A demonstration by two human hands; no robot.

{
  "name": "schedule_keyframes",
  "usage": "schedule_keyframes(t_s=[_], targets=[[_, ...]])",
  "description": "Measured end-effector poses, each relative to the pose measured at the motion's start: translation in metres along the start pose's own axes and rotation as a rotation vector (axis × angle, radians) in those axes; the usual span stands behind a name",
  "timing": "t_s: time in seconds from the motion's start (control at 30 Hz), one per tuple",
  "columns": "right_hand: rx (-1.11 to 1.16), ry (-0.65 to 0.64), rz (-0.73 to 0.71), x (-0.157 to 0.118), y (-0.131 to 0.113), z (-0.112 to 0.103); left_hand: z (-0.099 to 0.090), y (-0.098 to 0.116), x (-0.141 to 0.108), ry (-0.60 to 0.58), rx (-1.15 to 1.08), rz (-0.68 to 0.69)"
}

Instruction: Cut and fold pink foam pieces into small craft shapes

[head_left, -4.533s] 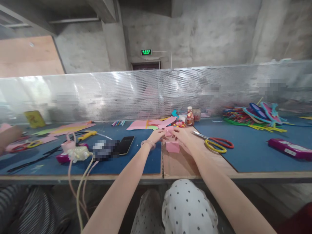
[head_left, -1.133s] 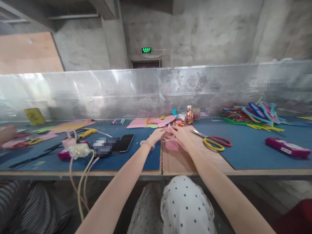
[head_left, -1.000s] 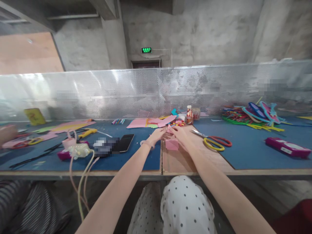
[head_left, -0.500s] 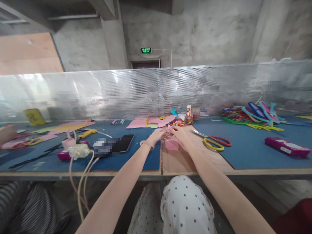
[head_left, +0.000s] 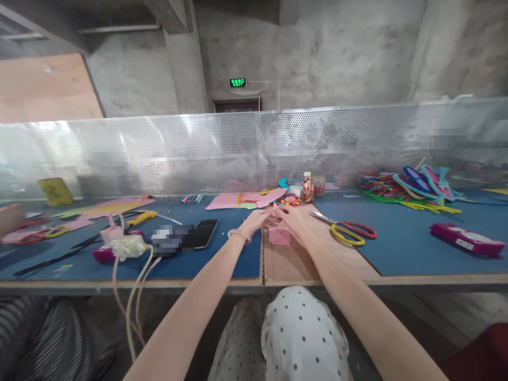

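Note:
Both my hands meet over the bare wooden strip at the middle of the table. My left hand [head_left: 257, 219], with a bracelet at its wrist, has its fingers closed on the left side of a small pink paper piece [head_left: 274, 209]. From the right, my right hand [head_left: 292, 218] pinches the same piece. Its exact shape is mostly hidden by the fingers. Just below them a folded pink paper [head_left: 280, 236] stands on the wood. Scissors [head_left: 347, 233] with red and yellow handles lie to the right of my hands.
Pink sheets [head_left: 224, 201] and a small bottle [head_left: 308, 187] stand behind my hands. At left are a phone [head_left: 206, 233], a power strip [head_left: 129, 246] with cables and another person's hand [head_left: 11, 216]. Pipe cleaners [head_left: 381, 188] and a purple case [head_left: 466, 239] are at right.

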State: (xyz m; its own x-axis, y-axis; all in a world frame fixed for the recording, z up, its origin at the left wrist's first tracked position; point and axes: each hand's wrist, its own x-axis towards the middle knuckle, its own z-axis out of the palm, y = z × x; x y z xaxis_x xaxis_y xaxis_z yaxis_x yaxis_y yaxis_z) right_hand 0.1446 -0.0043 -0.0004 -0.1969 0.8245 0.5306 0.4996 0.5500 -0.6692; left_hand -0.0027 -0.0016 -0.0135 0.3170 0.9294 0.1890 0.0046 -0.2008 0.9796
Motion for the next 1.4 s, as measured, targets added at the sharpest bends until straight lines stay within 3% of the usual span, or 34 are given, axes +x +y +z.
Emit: schedule_keyframes(t_s=[0.8,1.07,1.4], targets=[[-0.024,-0.004,0.022,0.004,0.003,0.001,-0.004,-0.006,0.005,-0.043,0.108,0.051],[0.053,-0.056,0.023,-0.003,-0.003,-0.003,-0.006,-0.008,0.007,0.010,0.177,0.111],[-0.044,-0.108,0.004,0.003,0.004,-0.005,-0.008,-0.010,0.010,0.067,0.284,0.146]])
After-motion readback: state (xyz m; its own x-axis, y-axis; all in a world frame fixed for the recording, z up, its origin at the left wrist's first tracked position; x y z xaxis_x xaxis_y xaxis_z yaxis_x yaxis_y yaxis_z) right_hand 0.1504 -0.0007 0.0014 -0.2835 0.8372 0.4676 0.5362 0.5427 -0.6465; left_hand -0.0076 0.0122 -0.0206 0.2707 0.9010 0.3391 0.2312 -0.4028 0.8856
